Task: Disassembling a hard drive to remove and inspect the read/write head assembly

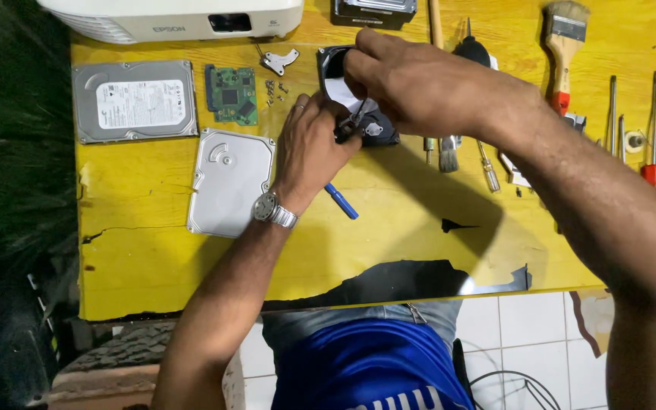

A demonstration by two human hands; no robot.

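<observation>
— What lies under the hands?
— An opened hard drive [358, 114], dark-cased, its shiny platter exposed, flat near the desk's far edge.
— And the tool?
— A blue-handled screwdriver [341, 200] slants toward the drive.

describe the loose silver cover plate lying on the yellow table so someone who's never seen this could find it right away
Start at the yellow table and find the closed grey hard drive near its far left corner. Just nearer the person and slightly right lies the silver cover plate, beside the left hand and its wristwatch. Unlike the drive, it is thin, plain metal with no label.
</observation>
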